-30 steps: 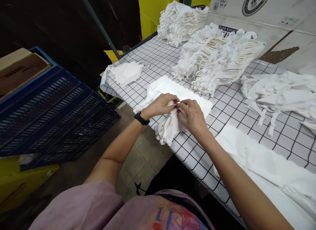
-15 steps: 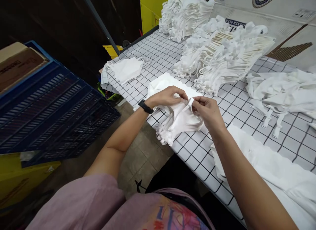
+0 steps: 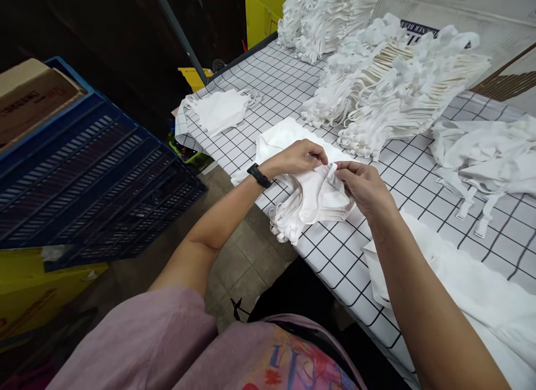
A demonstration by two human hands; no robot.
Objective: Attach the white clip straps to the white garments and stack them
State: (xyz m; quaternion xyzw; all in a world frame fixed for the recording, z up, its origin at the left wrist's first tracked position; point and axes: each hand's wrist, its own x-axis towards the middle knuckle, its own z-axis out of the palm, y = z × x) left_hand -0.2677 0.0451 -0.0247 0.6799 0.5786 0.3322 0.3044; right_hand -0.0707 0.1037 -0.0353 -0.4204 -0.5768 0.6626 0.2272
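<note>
In the head view my left hand (image 3: 302, 156) pinches the upper edge of a white cloth piece with thin straps (image 3: 310, 199). Close beside it, my right hand (image 3: 359, 183) grips the same edge, where a short white strap (image 3: 329, 171) sticks up between the fingertips. This piece lies on top of a small pile of similar ones, whose looped straps (image 3: 285, 225) hang toward the table's front edge. Behind my hands a flat white cloth (image 3: 288, 136) is spread on the table, partly covered by my left hand. The exact fingertip contact is small and partly hidden.
Tall stacks of strapped white pieces (image 3: 389, 94) stand on the grid-patterned tablecloth (image 3: 268, 71). More white garments with straps (image 3: 489, 155) and white cloth (image 3: 469, 284) lie at right. A cardboard box (image 3: 422, 10) is behind; blue crates (image 3: 92, 172) stand at left.
The camera view has shifted slightly. Both hands keep their hold close together, and the top piece's front part now folds downward in a rounded shape over the pile.
</note>
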